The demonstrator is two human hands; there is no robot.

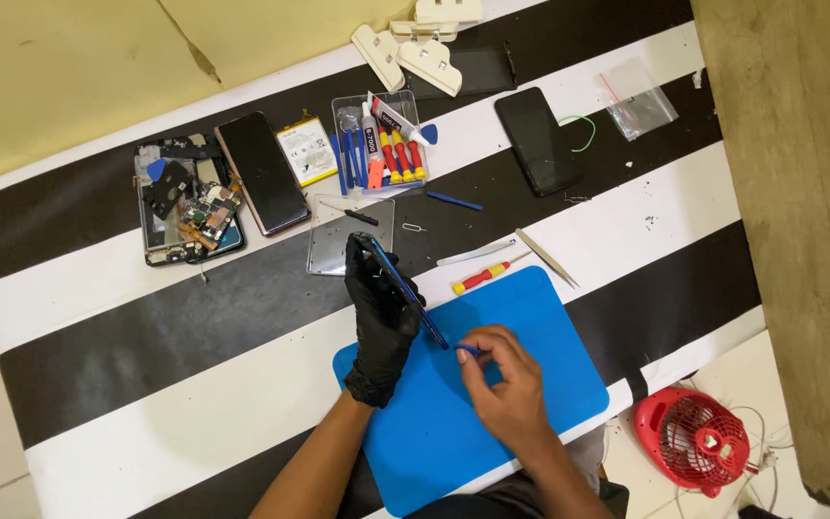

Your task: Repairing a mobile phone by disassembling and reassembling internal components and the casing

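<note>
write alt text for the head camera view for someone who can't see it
A person's black-gloved left hand holds a phone on edge over a blue mat while the bare right hand works a small blue pick at its lower end. Behind, on a black-and-white striped table, lie opened phones, screwdrivers and tweezers.

The tabletop [146,384] is sporting broad black and white stripes, with a bright blue mat [521,384] lying on the near part. The left hand [381,317] is wearing a black glove and the right hand [501,384] is going bare. A red and yellow screwdriver [480,278] is lying just beyond the mat, and a red fan [694,440] is sitting at the near right.
</note>
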